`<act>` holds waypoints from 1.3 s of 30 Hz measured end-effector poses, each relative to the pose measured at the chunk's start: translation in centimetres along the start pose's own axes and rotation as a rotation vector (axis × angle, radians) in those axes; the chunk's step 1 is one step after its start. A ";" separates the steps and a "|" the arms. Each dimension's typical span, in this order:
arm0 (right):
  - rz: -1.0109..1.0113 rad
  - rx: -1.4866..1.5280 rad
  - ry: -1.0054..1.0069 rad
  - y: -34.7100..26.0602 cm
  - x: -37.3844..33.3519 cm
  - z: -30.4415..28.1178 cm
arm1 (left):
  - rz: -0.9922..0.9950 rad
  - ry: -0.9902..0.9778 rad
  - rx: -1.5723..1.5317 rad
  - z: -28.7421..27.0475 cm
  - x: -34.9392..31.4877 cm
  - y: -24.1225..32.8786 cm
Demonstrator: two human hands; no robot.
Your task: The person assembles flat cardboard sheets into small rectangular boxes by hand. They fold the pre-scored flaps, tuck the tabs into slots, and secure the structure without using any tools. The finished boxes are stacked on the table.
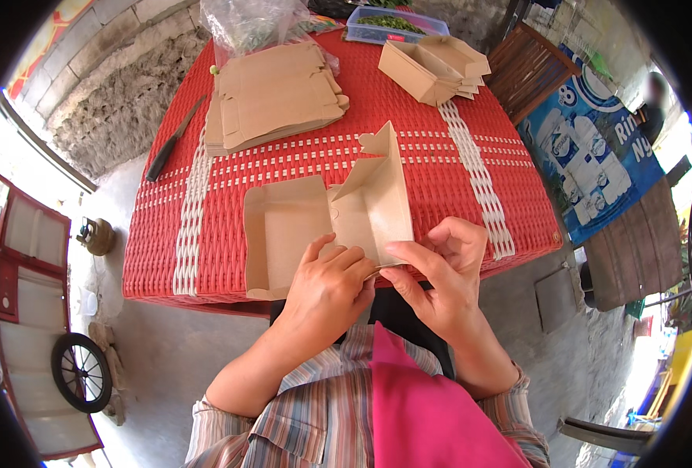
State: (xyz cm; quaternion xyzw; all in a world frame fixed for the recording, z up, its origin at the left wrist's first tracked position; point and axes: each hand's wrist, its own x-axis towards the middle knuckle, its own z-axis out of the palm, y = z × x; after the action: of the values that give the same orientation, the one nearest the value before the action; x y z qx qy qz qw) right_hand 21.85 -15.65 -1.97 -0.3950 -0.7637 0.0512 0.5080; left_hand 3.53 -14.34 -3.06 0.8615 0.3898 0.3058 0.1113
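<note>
A brown cardboard box [291, 222], partly folded up, lies at the near edge of the table with its lid side and walls standing. My left hand [334, 277] is closed on the box's near edge, its fingers bent over the cardboard. From the other side my right hand [440, 273] pinches the near right corner between thumb and forefinger, its other fingers curled. Both hands meet close together at this corner, where a small flap shows between them. The far right wall of the box stands upright with a tab at its top.
A stack of flat cardboard blanks [280, 93] lies at the back left, beside a dark-handled knife [176, 140]. Folded boxes [420, 74] stand at the back right. Behind are a plastic bag [256, 23] and a clear tub [361, 33] of chopped greens. Red woven matting covers the table [229, 257].
</note>
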 end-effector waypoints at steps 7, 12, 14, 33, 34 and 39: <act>0.000 -0.027 -0.024 0.5 0.3 -0.6 | -0.038 0.008 0.147 0.5 0.3 0.7; 0.066 0.035 -0.026 0.9 0.1 -0.5 | -0.036 0.087 0.137 1.2 0.3 0.4; 0.053 -0.001 -0.030 1.8 -0.3 -0.5 | -0.028 0.064 0.073 0.9 0.5 0.1; -0.239 -0.129 0.371 2.7 -0.3 2.3 | -0.129 0.104 -0.373 -3.6 1.3 0.7; -0.254 -0.131 0.361 2.5 0.3 2.1 | -0.118 0.110 -0.389 -3.4 1.2 0.5; -0.374 0.009 0.291 2.9 1.1 2.2 | -0.158 0.050 -0.462 -3.5 0.9 -0.2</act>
State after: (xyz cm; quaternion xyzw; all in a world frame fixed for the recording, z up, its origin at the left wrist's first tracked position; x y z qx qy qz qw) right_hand 21.48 -12.24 -3.64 -0.2477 -0.7420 -0.0977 0.6152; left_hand 1.68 -13.73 -0.01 0.7723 0.3783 0.3983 0.3192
